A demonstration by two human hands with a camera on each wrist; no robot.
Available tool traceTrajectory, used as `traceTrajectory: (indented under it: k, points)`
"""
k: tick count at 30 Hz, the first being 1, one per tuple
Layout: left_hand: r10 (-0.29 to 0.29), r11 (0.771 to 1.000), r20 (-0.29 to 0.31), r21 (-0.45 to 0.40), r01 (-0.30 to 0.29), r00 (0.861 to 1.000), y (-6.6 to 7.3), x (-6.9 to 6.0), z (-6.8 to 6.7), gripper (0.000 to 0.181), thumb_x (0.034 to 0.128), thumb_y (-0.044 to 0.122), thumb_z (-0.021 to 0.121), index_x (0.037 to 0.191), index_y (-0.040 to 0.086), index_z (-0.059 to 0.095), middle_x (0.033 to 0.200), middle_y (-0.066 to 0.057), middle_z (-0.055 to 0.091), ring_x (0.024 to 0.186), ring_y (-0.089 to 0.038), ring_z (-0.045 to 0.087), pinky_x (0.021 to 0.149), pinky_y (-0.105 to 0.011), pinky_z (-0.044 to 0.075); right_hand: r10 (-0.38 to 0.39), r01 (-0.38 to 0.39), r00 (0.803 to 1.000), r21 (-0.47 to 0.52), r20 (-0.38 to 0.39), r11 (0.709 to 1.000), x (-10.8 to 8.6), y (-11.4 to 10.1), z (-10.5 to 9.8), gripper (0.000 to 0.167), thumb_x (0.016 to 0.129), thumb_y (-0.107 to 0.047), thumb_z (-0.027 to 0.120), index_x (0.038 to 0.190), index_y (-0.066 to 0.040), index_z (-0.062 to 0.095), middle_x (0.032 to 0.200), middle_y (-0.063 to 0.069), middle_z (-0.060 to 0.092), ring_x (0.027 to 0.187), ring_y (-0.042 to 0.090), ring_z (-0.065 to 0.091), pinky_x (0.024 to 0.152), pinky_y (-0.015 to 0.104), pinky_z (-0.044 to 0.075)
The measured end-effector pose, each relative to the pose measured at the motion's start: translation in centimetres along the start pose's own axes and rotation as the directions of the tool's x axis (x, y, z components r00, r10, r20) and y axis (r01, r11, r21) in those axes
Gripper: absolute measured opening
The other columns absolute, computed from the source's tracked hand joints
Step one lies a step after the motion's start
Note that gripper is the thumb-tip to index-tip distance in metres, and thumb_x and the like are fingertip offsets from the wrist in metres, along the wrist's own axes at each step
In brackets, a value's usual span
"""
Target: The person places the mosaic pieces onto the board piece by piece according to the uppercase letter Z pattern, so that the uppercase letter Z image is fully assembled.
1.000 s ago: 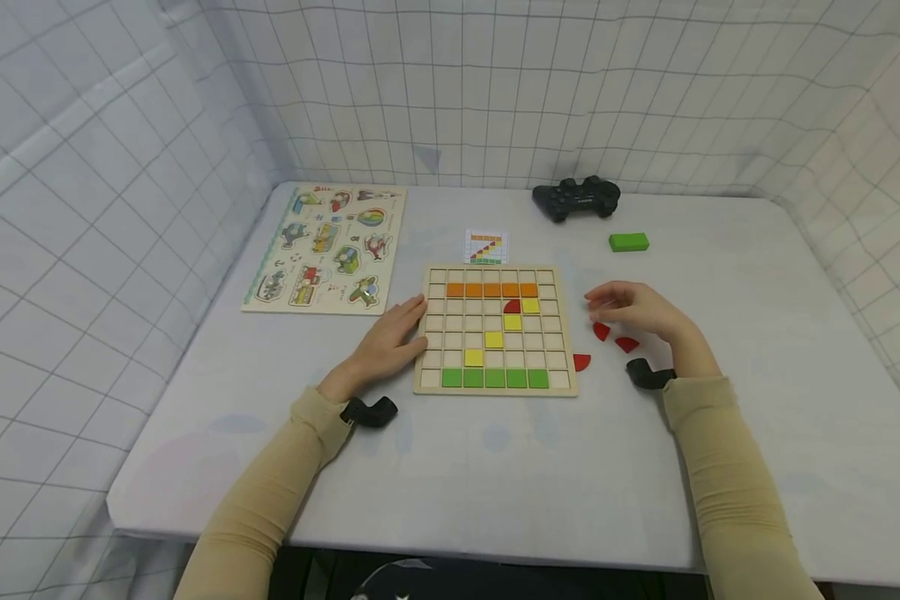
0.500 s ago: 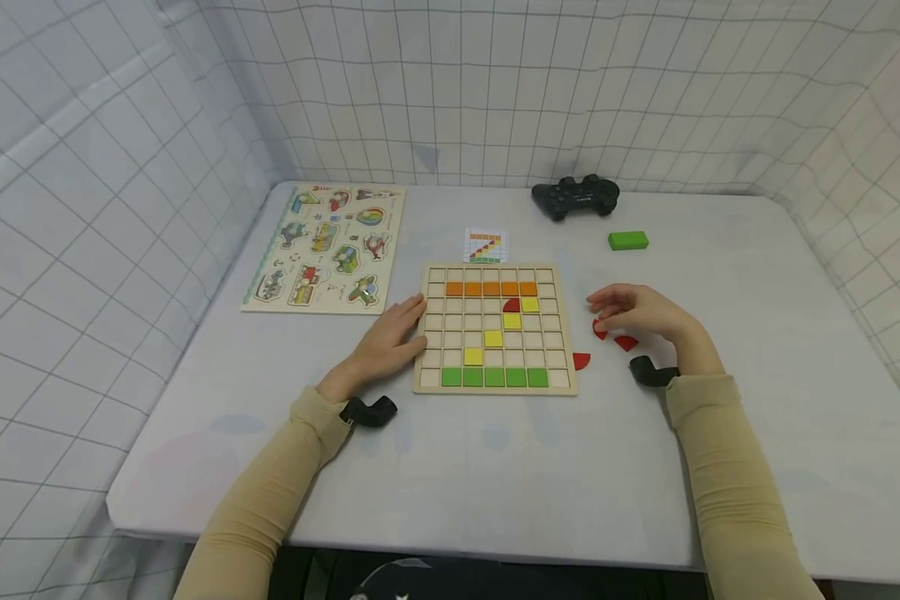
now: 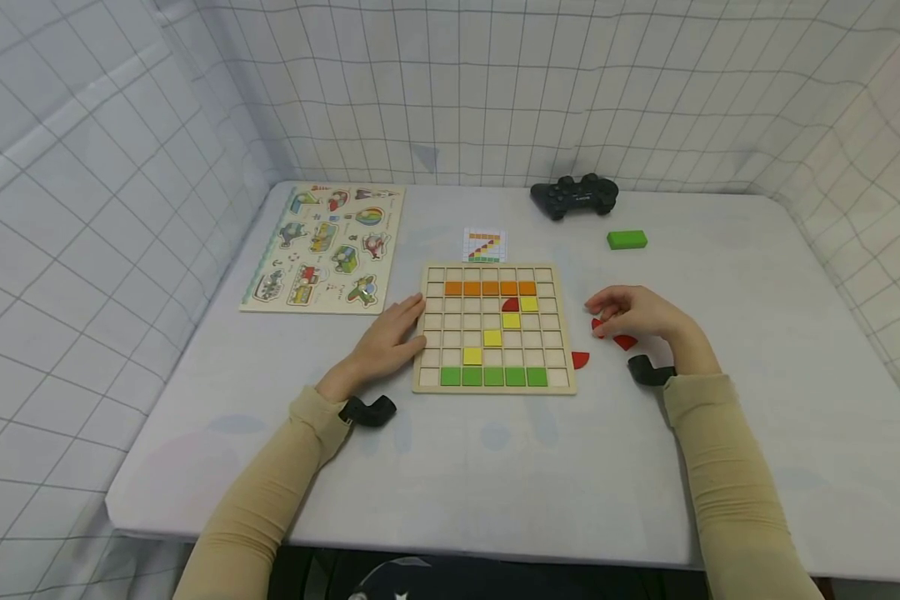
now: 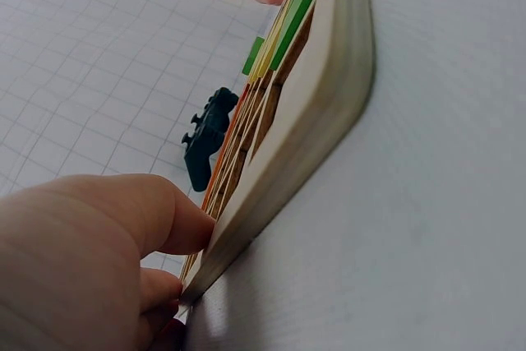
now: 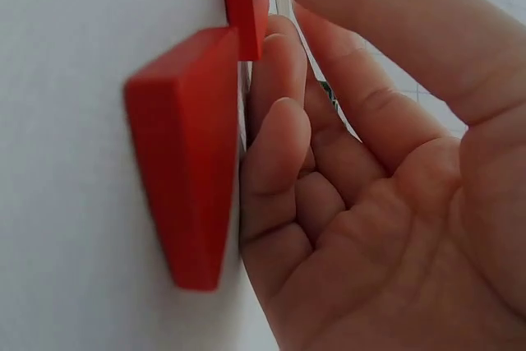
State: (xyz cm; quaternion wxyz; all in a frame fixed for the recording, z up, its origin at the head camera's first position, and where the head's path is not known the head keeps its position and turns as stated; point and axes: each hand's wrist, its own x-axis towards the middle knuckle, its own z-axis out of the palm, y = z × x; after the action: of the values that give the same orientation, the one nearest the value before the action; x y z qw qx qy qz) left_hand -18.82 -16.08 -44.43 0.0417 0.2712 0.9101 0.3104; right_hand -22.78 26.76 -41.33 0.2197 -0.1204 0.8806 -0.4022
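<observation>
My left hand (image 3: 386, 340) lies along the left edge of a wooden grid board (image 3: 420, 387), thumb and fingers touching the rim. On the board sit rows of orange tiles (image 3: 491, 288) and green tiles (image 3: 493, 377), a diagonal of yellow tiles (image 3: 492, 338), and one red quarter-circle tile (image 3: 510, 306). To the right of the board, my right hand (image 3: 641, 312) pinches a second red quarter-circle tile (image 5: 244, 14) with the thumb, the other fingers curled behind it. Another red tile (image 3: 626, 342) lies just below that hand. One more red tile (image 3: 581, 360) lies by the board's right edge.
A small pattern card (image 3: 484, 246) lies behind the board. At the back left is a wooden picture puzzle (image 3: 322, 248). A black game controller (image 3: 574, 197) and a green block (image 3: 627, 240) are at the back right. Gridded white sheets surround the table.
The right thumb has come down onto the red tile beneath it, where before a gap showed. My left hand and the board stay put.
</observation>
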Motion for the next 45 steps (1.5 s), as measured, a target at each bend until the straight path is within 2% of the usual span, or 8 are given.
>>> traceTrajectory:
  k: [7,14,24,29,34,38,45]
  points:
    - [-0.007,1.000,0.004,0.002,0.007,1.000,0.1,-0.1,-0.1,0.061,0.0939,0.022,0.047,0.145,-0.006,0.027,0.153,-0.017,0.021,0.141,-0.028,0.017,0.117,-0.035,0.009,0.032,-0.034,0.999,-0.054,-0.030,0.998,0.0,-0.2,0.1,0.047,0.077,-0.024,0.078,0.116,-0.004,0.062,0.099,0.009,0.061,0.083,0.019,0.053,0.068,0.024,0.047]
    - [-0.005,1.000,0.000,0.001,0.005,1.000,0.2,-0.1,-0.1,0.062,0.0935,0.022,0.048,0.144,-0.007,0.027,0.152,-0.018,0.021,0.141,-0.029,0.017,0.117,-0.036,0.009,0.102,-0.105,0.993,-0.039,-0.065,0.994,-0.2,-0.8,0.2,0.045,0.076,-0.026,0.079,0.111,-0.003,0.062,0.099,0.009,0.063,0.083,0.018,0.056,0.071,0.024,0.047]
    - [-0.003,1.000,0.003,-0.001,0.003,1.000,0.1,0.1,0.0,0.063,0.0932,0.022,0.048,0.145,-0.006,0.027,0.153,-0.018,0.021,0.141,-0.029,0.017,0.117,-0.036,0.009,0.065,-0.068,0.997,-0.083,-0.039,0.994,0.0,-0.7,0.4,0.039,0.078,-0.023,0.077,0.109,-0.004,0.063,0.090,0.007,0.059,0.078,0.020,0.051,0.066,0.026,0.045]
    - [-0.007,1.000,0.001,-0.002,0.007,1.000,0.0,0.1,0.0,0.062,0.0933,0.022,0.048,0.145,-0.006,0.027,0.153,-0.018,0.021,0.141,-0.029,0.017,0.117,-0.036,0.009,0.053,-0.053,0.999,-0.097,-0.006,0.994,0.2,-0.7,0.4,0.036,0.082,-0.025,0.073,0.111,-0.005,0.064,0.090,0.007,0.057,0.080,0.021,0.050,0.067,0.028,0.045]
    - [-0.015,1.000,0.005,0.009,0.015,1.000,0.0,0.1,0.0,0.061,0.0937,0.022,0.048,0.145,-0.005,0.027,0.153,-0.017,0.021,0.141,-0.028,0.017,0.117,-0.035,0.009,0.076,-0.074,0.997,-0.089,0.025,0.993,0.3,-0.8,0.3,0.032,0.088,-0.024,0.065,0.114,-0.005,0.065,0.094,0.007,0.061,0.080,0.020,0.053,0.067,0.028,0.047]
    - [-0.015,1.000,0.004,0.010,0.015,1.000,0.1,0.1,0.1,0.062,0.0933,0.022,0.048,0.145,-0.005,0.027,0.153,-0.016,0.021,0.141,-0.028,0.017,0.117,-0.035,0.009,0.101,-0.101,0.995,-0.043,0.003,0.994,0.7,-1.0,0.3,0.030,0.090,-0.027,0.063,0.112,-0.007,0.064,0.096,0.007,0.063,0.080,0.021,0.053,0.064,0.027,0.047]
    - [0.006,1.000,-0.014,0.000,-0.006,1.000,0.2,0.0,-0.1,0.062,0.0925,0.020,0.049,0.144,-0.008,0.027,0.152,-0.020,0.022,0.140,-0.031,0.019,0.117,-0.039,0.010,0.022,-0.026,0.998,-0.068,-0.056,0.997,2.7,-3.1,1.2,0.025,0.086,-0.026,0.067,0.104,-0.008,0.067,0.093,0.006,0.066,0.087,0.023,0.053,0.073,0.032,0.043]
